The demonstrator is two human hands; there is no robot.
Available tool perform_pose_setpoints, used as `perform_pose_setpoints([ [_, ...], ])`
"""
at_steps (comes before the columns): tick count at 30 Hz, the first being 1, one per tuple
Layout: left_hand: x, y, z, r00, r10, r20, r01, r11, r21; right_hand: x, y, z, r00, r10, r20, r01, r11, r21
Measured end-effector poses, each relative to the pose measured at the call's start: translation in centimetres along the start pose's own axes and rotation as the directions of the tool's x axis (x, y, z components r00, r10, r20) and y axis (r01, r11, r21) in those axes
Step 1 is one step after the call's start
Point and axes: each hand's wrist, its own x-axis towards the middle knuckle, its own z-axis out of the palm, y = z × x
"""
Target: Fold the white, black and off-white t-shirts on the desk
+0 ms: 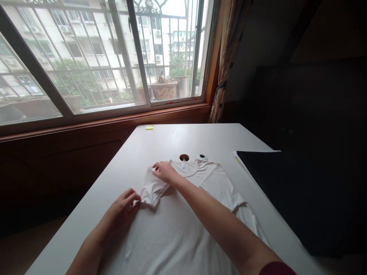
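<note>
A white T-shirt (pixel 177 225) lies spread on the white table, its neckline toward the far end. At the lower edge of its left sleeve, my left hand (pixel 127 200) has its fingers closed on the cloth. My right hand (pixel 164 172) reaches across the shirt to the top of that same sleeve near the shoulder, its thumb and fingers pinching the fabric. The sleeve lies somewhat wrinkled between the two hands. My right forearm covers part of the shirt's chest.
The white table (pixel 183 137) has a round hole (pixel 184 157) and a round white fitting (pixel 202 157) just beyond the collar. A yellow note (pixel 149 127) lies at the far left corner. A dark flat sheet (pixel 292 194) covers the right edge.
</note>
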Motion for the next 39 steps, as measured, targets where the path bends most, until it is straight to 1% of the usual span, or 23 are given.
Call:
perform_pose_setpoints([
  [2,-0.1,-0.2,-0.1,0.999,0.041,0.006,-0.042,0.999,0.026,0.7,-0.5,0.9,0.999,-0.034,0.014,0.035,0.999,-0.028],
  [4,-0.1,-0.4,-0.2,0.998,0.067,0.017,-0.068,0.996,0.059,1.4,-0.7,1.5,0.999,-0.040,0.023,0.041,0.998,-0.042],
  [7,-0.1,-0.4,-0.3,0.998,0.061,0.031,-0.063,0.995,0.083,2.2,-0.8,2.0,1.000,-0.011,0.016,0.011,0.999,-0.045],
  [10,-0.1,0.2,-0.7,0.998,0.049,0.046,-0.054,0.993,0.107,2.8,-0.7,2.3,1.000,0.012,-0.010,-0.012,0.999,-0.047],
  [15,0.1,1.3,-1.6,0.997,0.045,0.065,-0.054,0.989,0.135,2.3,-1.0,2.7,0.996,-0.038,-0.076,0.031,0.996,-0.088],
  [18,0.1,1.7,-1.8,0.997,0.046,0.069,-0.055,0.989,0.137,1.0,-1.3,2.3,0.989,-0.090,-0.117,0.075,0.989,-0.129],
  [19,0.2,1.7,-1.9,0.996,0.046,0.072,-0.055,0.989,0.134,0.3,-1.5,2.1,0.985,-0.127,-0.121,0.109,0.983,-0.146],
  [21,0.2,1.6,-1.8,0.996,0.043,0.077,-0.053,0.991,0.126,-1.4,-1.8,1.3,0.963,-0.248,-0.101,0.229,0.958,-0.174],
  [22,0.2,1.6,-1.7,0.996,0.040,0.076,-0.049,0.991,0.121,-2.5,-2.0,1.0,0.942,-0.325,-0.081,0.306,0.934,-0.183],
  [24,0.2,1.5,-1.6,0.997,0.031,0.070,-0.039,0.993,0.113,-4.8,-2.4,0.5,0.884,-0.467,-0.022,0.453,0.868,-0.203],
  [26,0.2,1.3,-1.5,0.998,0.025,0.066,-0.032,0.994,0.105,-7.3,-2.7,0.5,0.838,-0.543,0.053,0.537,0.804,-0.255],
  [28,0.2,1.2,-1.4,0.998,0.021,0.067,-0.028,0.994,0.103,-9.2,-2.9,1.0,0.821,-0.556,0.125,0.562,0.751,-0.347],
  [30,0.2,1.1,-1.3,0.998,0.018,0.066,-0.025,0.994,0.105,-10.5,-3.1,1.5,0.830,-0.534,0.160,0.545,0.718,-0.434],
  [32,0.2,1.0,-1.3,0.998,0.009,0.064,-0.016,0.994,0.111,-11.0,-3.4,1.9,0.839,-0.518,0.166,0.527,0.698,-0.485],
  [34,0.1,1.1,-1.4,0.998,0.004,0.069,-0.012,0.993,0.115,-11.1,-3.7,1.8,0.837,-0.521,0.167,0.527,0.684,-0.504],
  [36,0.1,1.0,-1.4,0.997,0.006,0.077,-0.015,0.993,0.117,-11.2,-4.2,1.4,0.822,-0.543,0.169,0.545,0.666,-0.510],
  [39,0.0,0.8,-1.4,0.997,0.017,0.078,-0.025,0.994,0.110,-11.7,-4.7,0.9,0.781,-0.599,0.179,0.593,0.619,-0.516],
])
